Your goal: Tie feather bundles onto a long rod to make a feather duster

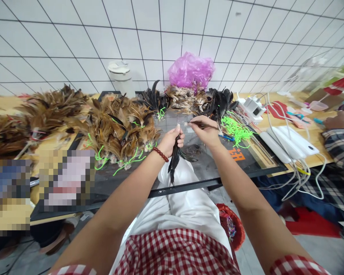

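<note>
Black feathers: a light, soft, easily crushed bundle hanging above the tabletop, left hand closed round the quill ends, probably the safest hold; right hand pinches one feather.

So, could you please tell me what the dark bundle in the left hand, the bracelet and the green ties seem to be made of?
The dark bundle in the left hand looks like natural black feathers: glossy, tapering vanes. The bracelet seems to be polished dark-red beads, wood or stone, I cannot tell which. The green ties look like neon synthetic cord, thin and loosely tangled.
</note>
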{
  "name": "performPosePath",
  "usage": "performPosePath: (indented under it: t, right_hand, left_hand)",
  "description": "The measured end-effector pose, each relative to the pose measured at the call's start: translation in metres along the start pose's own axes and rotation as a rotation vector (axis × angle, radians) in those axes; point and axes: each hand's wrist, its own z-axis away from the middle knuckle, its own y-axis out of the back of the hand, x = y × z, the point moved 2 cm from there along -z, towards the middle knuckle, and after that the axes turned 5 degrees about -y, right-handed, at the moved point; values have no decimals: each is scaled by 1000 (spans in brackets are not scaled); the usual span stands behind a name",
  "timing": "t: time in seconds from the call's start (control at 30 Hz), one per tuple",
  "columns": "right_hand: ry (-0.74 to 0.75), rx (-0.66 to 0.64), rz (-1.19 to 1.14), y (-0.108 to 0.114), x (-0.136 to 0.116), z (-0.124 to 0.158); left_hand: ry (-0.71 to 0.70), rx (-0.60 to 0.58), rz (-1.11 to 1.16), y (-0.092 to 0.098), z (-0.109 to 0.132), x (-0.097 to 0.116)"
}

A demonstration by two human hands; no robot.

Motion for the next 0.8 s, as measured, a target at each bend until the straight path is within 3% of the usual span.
performPosePath:
  t: [0.1,0.17,0.3,0.4,0.53,0.67,0.73,0.8]
  right_hand:
    - [309,-139,172,-11,-4,8]
    - [419,-200,275,-14,-2,11]
    - [494,-242,396,-15,2,12]
    - [500,-285,400,-15,-3,14]
    - [307,-164,416,-2,-3,7]
    - [-17,9,570,33,14,-7]
    - [-204,-15,637,49,23,-11]
    - [-365,-151,634,58,28,-10]
  left_hand:
    - [-52,0,24,3,-3,-1]
    - [-77,-6,50,6,-5,-1]
    - [-85,-24,80,9,-7,0]
    - [-83,26,69,9,-6,1]
    - [-74,67,98,5,-3,2]
    - [-15,53,154,6,-2,3]
    - [0,48,172,6,-2,4]
    - [0,54,178,7,-3,5]
